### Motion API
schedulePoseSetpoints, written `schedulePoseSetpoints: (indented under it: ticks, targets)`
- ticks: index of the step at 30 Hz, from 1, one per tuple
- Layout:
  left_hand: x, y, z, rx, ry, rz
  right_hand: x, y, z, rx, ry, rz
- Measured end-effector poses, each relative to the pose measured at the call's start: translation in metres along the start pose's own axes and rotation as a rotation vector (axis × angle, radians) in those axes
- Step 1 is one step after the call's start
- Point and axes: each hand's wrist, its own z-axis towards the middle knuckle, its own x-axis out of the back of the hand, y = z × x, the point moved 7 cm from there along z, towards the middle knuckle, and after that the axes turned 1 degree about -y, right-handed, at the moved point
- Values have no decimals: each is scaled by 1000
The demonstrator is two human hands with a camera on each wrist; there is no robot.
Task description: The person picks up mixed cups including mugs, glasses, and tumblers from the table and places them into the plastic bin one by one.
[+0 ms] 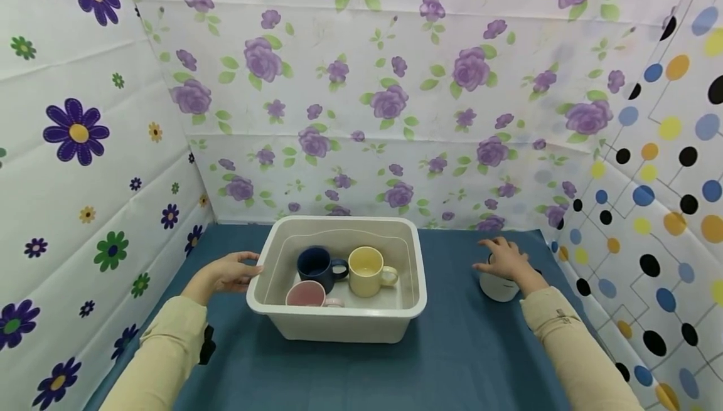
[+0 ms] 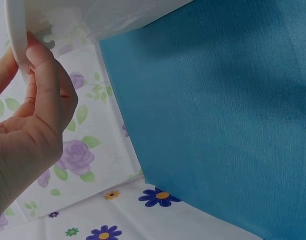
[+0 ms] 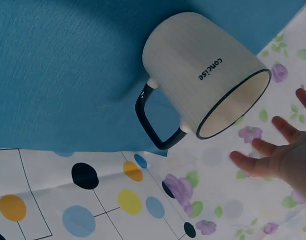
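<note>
My left hand (image 1: pixel 228 272) pinches the left rim of a white plastic tub (image 1: pixel 333 329), thumb and fingers on either side of the edge. Inside the tub stand a dark blue mug (image 1: pixel 314 266), a yellow mug (image 1: pixel 364 276) and a pink mug (image 1: pixel 305 293), whose lower part the front wall hides. Right of the tub, a white mug (image 1: pixel 498 288) stands upright on the table, partly covered in the head view by my right hand (image 1: pixel 508 261). That hand has its fingers spread just above the mug's mouth. The right wrist view shows its dark handle (image 3: pixel 151 120), dark rim and "concise" lettering.
A blue cloth (image 1: pixel 361 373) covers the table. Behind it hangs a white sheet with purple roses (image 1: pixel 390 103); a daisy-printed sheet (image 1: pixel 79 210) borders the left and a dotted sheet (image 1: pixel 655 210) the right, close to the white mug.
</note>
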Motion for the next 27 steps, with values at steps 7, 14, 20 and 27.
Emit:
schedulePoseSetpoints:
  ticks: [7,14,20,27]
  targets:
    - [-1,2,1,6,-3,9,-6,14,-4,-97,-48,1]
    - [-3,2,2,0,-10,9,-12,25,-8,-138,-56,27]
    - [-3,2,4,-4,-12,12,-18,33,-6,-154,-39,44]
    - [1,0,1,-5,-1,33,-18,34,-1,-177,-19,46]
